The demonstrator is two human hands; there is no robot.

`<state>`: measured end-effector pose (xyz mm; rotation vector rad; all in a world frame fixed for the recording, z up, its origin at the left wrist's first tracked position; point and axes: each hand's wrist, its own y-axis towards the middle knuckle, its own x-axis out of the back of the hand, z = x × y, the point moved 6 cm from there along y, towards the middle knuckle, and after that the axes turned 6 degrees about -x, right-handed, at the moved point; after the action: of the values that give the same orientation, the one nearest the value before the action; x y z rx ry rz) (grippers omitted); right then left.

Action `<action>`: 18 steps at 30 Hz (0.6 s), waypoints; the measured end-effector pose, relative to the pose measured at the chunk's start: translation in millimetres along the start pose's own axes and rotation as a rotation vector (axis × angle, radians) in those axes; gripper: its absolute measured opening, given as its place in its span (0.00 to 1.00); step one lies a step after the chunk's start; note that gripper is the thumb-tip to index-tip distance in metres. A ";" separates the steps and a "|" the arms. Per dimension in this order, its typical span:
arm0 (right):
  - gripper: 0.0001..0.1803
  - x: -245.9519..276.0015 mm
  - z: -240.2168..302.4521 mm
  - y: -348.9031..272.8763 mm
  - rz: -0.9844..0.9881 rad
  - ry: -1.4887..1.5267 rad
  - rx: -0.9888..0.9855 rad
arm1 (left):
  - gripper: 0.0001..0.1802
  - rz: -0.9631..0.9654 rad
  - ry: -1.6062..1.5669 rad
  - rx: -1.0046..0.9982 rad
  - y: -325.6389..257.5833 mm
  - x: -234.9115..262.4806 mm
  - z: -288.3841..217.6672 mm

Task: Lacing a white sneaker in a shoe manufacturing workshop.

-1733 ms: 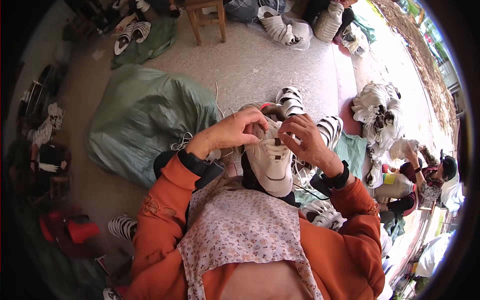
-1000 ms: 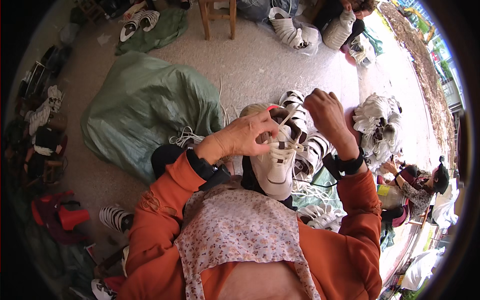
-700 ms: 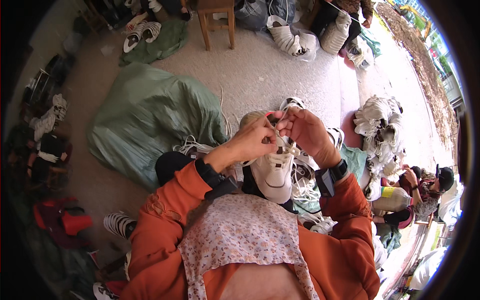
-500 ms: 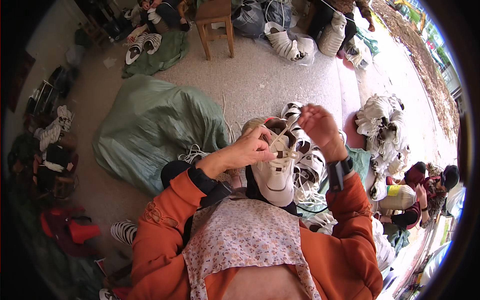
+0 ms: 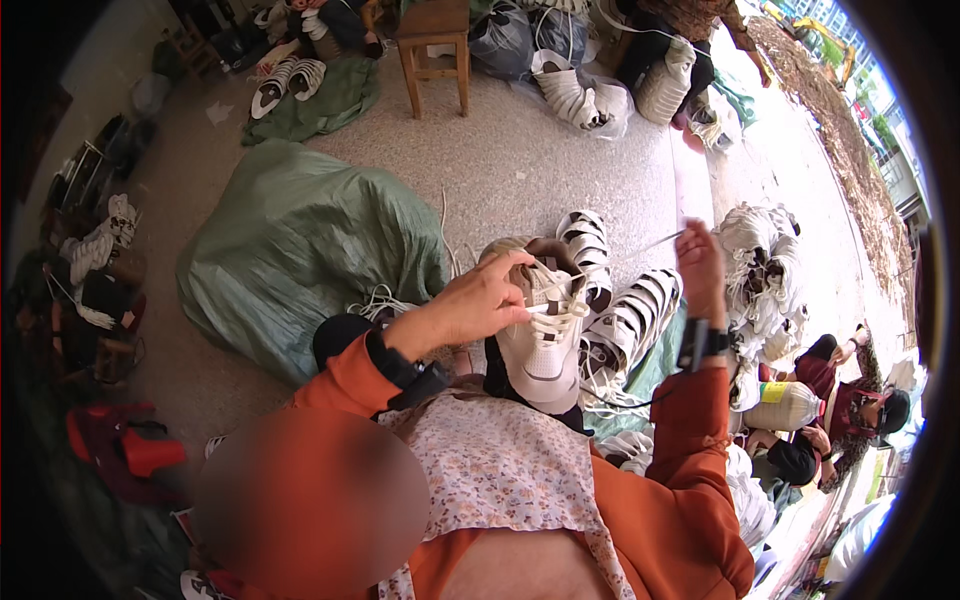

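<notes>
A white and beige sneaker [image 5: 548,365] rests on my lap, toe toward me, with a brown lining and loops of lace across its front. My left hand [image 5: 465,308] grips its lacing area from the left, forefinger by the collar and thumb near a white lace end. Out to the right, my raised right hand [image 5: 701,262] pinches a pale shoelace [image 5: 655,244] drawn taut from the shoe. Beyond the sneaker lie nested white shoe uppers [image 5: 635,310] with dark gaps and loose laces.
A large green sack [image 5: 310,245] lies on the floor at left. Behind it stands a wooden stool [image 5: 435,40]. Bundled white shoes [image 5: 760,260] are heaped at right, near a seated person [image 5: 840,420] and a big plastic jug [image 5: 785,403]. More people work at the back.
My right hand has swung farther right, stretching a lace out from the sneaker. My left hand stays at the lacing. The view has shifted slightly, showing more of the nested uppers.
</notes>
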<state>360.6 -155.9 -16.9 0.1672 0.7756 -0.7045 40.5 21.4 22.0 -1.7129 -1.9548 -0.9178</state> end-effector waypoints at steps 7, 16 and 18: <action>0.14 -64.6 -78.8 -60.8 -0.035 -0.953 -0.028 | 0.06 -0.102 0.296 -0.177 -25.4 -12.3 -46.6; 0.07 -142.9 -78.8 -79.9 0.282 -1.415 0.387 | 0.04 -0.146 0.105 -0.085 -23.8 1.2 -24.9; 0.07 -154.0 -82.7 -82.0 0.367 -1.426 0.458 | 0.05 -0.161 -0.042 -0.054 -24.9 4.3 -22.9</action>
<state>182.9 -106.2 39.6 0.1665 -0.7738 -0.4682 12.4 7.6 35.7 -1.6344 -2.1399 -1.0059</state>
